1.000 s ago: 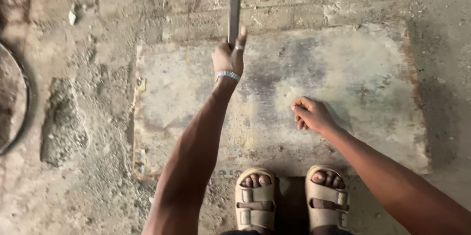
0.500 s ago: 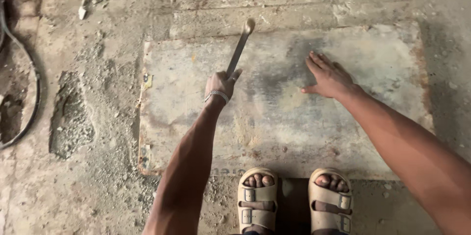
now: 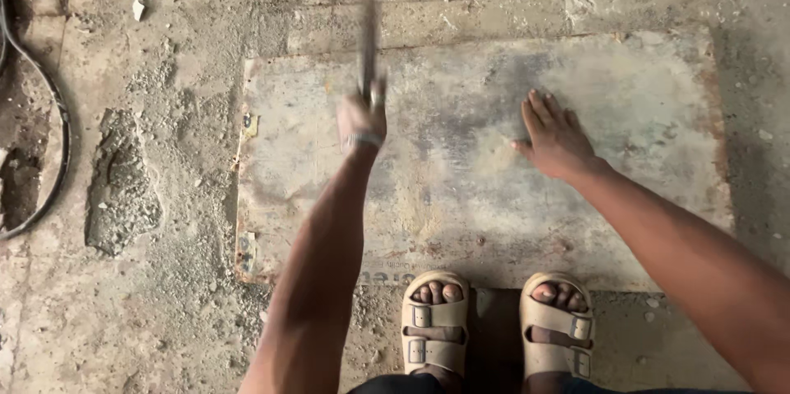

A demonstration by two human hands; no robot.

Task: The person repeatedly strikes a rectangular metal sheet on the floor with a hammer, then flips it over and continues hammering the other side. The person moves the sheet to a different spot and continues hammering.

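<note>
My left hand grips the handle of a hammer, which is raised and blurred with motion above a worn grey metal plate lying on the concrete floor. A bracelet sits on that wrist. My right hand lies flat on the plate with its fingers spread, holding nothing. My two feet in beige sandals stand at the plate's near edge.
A dark curved cable or hoop lies at the far left. A broken patch of rubble sits left of the plate, and a small pale stone lies near the top left. Rough concrete surrounds the plate.
The hammer has swung from raised, down toward the plate, and up again. My right hand has moved from a loosely closed pose to lying flat with fingers spread on the plate.
</note>
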